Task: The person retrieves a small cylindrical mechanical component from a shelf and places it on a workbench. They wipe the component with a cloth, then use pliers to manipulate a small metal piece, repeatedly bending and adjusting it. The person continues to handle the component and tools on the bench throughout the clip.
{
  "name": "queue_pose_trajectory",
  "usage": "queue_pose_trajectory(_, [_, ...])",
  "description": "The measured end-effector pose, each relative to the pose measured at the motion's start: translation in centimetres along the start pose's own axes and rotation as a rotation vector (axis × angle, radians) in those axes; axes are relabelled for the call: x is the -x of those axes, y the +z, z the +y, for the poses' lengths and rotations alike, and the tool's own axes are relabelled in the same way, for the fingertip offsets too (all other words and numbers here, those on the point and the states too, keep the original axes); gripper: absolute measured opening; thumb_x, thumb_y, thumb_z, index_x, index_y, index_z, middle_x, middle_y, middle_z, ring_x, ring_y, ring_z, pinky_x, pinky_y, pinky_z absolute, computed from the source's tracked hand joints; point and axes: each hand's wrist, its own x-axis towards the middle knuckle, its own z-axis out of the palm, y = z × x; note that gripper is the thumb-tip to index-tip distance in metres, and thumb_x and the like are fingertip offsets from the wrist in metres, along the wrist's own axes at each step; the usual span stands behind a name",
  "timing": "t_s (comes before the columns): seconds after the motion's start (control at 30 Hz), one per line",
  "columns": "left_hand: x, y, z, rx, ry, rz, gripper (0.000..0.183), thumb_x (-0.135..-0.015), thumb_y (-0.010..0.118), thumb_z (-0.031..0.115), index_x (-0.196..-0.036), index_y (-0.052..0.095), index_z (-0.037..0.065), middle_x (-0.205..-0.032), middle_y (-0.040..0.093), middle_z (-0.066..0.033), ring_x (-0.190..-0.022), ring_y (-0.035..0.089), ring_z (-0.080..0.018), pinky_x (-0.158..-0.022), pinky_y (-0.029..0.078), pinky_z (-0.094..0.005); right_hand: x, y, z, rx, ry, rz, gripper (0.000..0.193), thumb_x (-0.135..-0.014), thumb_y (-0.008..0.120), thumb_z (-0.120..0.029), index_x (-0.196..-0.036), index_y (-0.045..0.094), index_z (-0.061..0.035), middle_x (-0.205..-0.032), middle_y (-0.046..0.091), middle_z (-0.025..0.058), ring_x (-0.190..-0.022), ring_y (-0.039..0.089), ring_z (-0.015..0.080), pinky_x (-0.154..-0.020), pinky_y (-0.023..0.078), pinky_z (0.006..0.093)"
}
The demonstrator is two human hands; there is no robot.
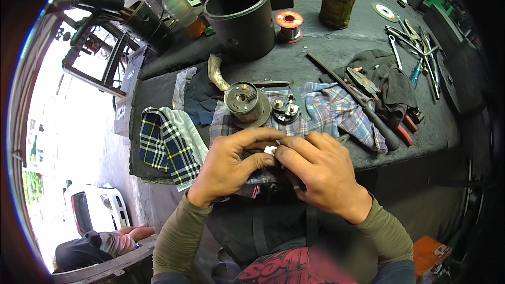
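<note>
My left hand (234, 160) and my right hand (318, 171) meet over the near edge of the workbench, fingers bent inward. Between their fingertips is a small white piece (271, 150), mostly covered, so its kind does not show. Just beyond my hands, a round metal housing (245, 101) with a flanged base stands on a plaid cloth (329, 108). Close to its right side lies a round black part with brass-coloured terminals (286, 110). A flat metal piece lies behind them.
A dark pipe section (239, 21), a solder spool (289, 26) and a rusty can (338, 4) stand farther back. A long black-handled tool (386, 134) slants across the right side. Pliers and wrenches (415, 44) lie far right. A checked cloth (167, 144) hangs over the left edge.
</note>
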Motion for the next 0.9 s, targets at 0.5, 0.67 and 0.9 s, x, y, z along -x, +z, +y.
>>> queue_pose_trajectory(0.5, [-0.3,-0.6,-0.1,-0.222,0.046,-0.064,0.025,-0.087,0.078,-0.007,-0.111,0.078,-0.002,-0.109,0.078,-0.0159,-0.103,0.076,-0.0236,-0.091,0.06,-0.0343,-1.9,-4.2,1.5,-0.438,0.124,0.087,0.035,-0.081,0.076,0.0,-0.115,0.072,-0.001,-0.096,0.071,0.0117,-0.077,0.069,0.0254,-0.073,0.056,0.0354])
queue_pose_trajectory(0.67, [-0.3,-0.4,0.2,-0.317,0.104,-0.064,0.027,-0.086,0.076,-0.008,-0.112,0.078,-0.001,-0.108,0.078,-0.0154,-0.102,0.076,-0.0229,-0.09,0.059,-0.0334,-6.2,-7.3,2.9,-1.19,0.21,0.301,0.037,-0.105,0.051,-0.037,-0.114,0.053,-0.001,-0.099,0.066,0.0196,-0.076,0.064,0.0161,-0.064,0.053,0.0276])
queue_pose_trajectory(0.9, [0.0,0.3,1.0,-0.215,-0.087,-0.028,0.024,-0.088,0.07,-0.012,-0.109,0.077,-0.003,-0.104,0.075,-0.0135,-0.1,0.074,-0.0203,-0.088,0.059,-0.033,-8.9,-3.0,3.4,-1.781,0.014,0.186,0.04,-0.11,0.041,-0.035,-0.118,0.052,0.0031,-0.108,0.065,0.0296,-0.084,0.066,0.0225,-0.068,0.056,0.0327])
